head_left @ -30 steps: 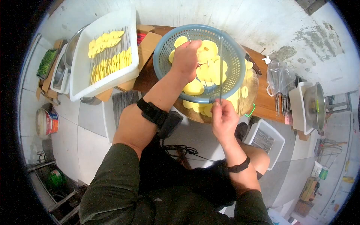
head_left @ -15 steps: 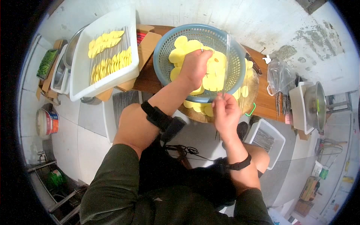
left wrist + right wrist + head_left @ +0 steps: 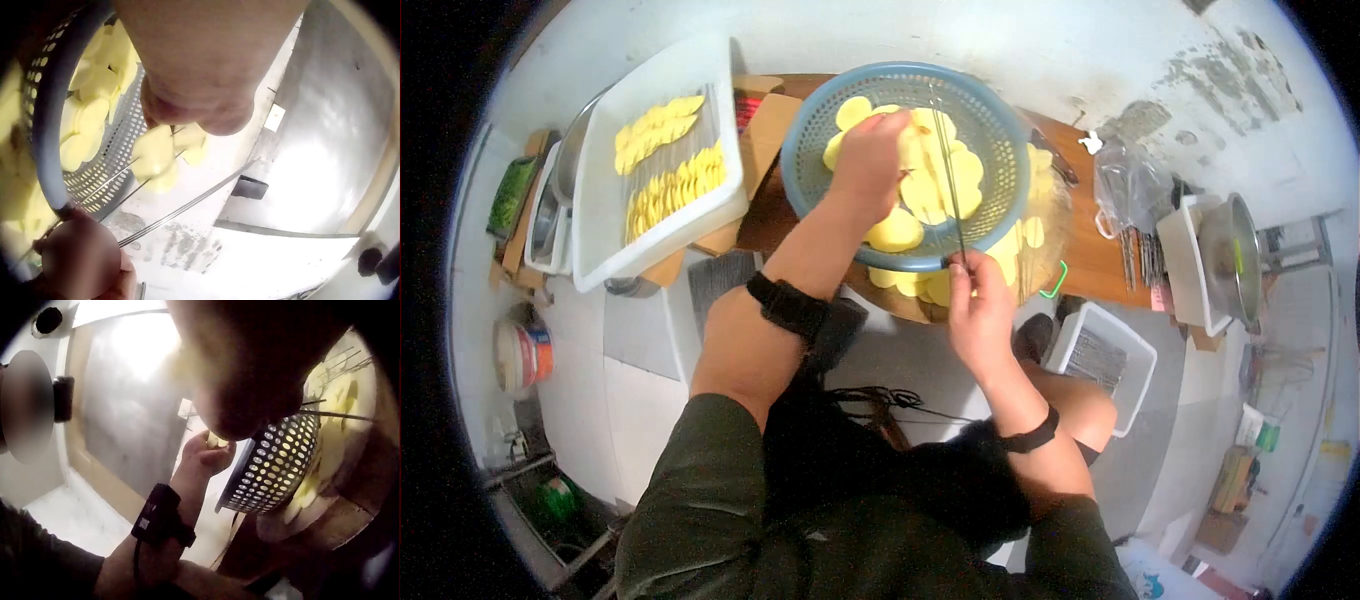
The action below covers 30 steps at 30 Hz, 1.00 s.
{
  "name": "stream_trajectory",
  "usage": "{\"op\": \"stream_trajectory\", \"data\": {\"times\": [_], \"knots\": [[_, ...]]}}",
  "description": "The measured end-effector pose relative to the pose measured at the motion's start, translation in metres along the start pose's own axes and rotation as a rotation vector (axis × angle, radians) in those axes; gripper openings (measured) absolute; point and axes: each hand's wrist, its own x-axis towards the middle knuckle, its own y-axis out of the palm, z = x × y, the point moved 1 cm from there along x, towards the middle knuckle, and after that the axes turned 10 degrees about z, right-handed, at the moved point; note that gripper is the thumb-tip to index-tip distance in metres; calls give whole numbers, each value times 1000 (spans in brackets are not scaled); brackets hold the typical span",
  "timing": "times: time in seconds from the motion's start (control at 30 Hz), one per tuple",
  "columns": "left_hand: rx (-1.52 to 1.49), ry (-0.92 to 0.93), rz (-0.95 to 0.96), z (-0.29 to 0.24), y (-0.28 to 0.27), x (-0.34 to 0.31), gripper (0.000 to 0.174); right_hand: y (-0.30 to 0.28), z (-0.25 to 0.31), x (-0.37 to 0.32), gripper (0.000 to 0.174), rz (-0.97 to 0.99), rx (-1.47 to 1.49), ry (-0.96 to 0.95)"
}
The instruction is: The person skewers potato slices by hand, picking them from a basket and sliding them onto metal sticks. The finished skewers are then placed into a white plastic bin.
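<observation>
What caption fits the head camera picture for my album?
Left hand pinches a yellow slice over the blue basket while the right hand holds thin metal skewers.

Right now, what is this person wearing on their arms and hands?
Both hands are bare, no gloves. The left hand has a wide black strap at the wrist with a black box-shaped unit on it; the right hand has a thinner black wristband. Dark olive-green fabric sleeves cover the upper arms, and a thin black cable loops across the lap.

The left hand (image 3: 201, 455), with a black wrist strap (image 3: 159, 519), pinches a yellow slice (image 3: 217, 441) beside the perforated basket (image 3: 275, 469); thin skewers (image 3: 340, 415) cross its top
</observation>
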Motion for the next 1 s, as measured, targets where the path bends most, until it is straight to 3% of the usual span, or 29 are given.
{"op": "stream_trajectory", "data": {"times": [0.07,0.23,0.33,0.4,0.43,0.47,0.53,0.6,0.67,0.77,0.83,0.9,1.0], "knots": [[-147,-29,13,4,-8,11,24,-4,7,-1,14,11,-16,48],[-122,-78,51,3,-6,12,24,-13,-2,0,16,28,45,151],[-71,-86,100,-1,-7,17,27,-35,-18,10,15,-102,-9,127],[102,11,-25,-9,-17,19,30,-55,-43,21,17,-189,7,191],[107,5,-32,-11,-22,19,30,-67,-45,30,21,-192,3,353],[126,-7,-50,-14,-27,21,28,-70,-85,39,25,-282,-8,301],[152,-15,-69,-18,-39,26,26,-84,-97,56,25,-253,-21,381],[350,-18,-18,-11,-56,34,24,-81,-106,68,25,-252,-22,369],[463,-26,7,-12,-58,32,23,-75,-106,76,26,-204,154,539],[635,-89,36,-7,-64,34,24,-65,-121,81,25,-126,28,497],[1216,-25,142,-4,-66,34,28,-64,-129,77,26,-163,-35,416],[1369,-66,177,0,-64,33,31,-70,-132,76,26,-210,-93,324],[1677,-154,238,21,-75,36,37,-92,-94,66,24,-189,363,414]]}}
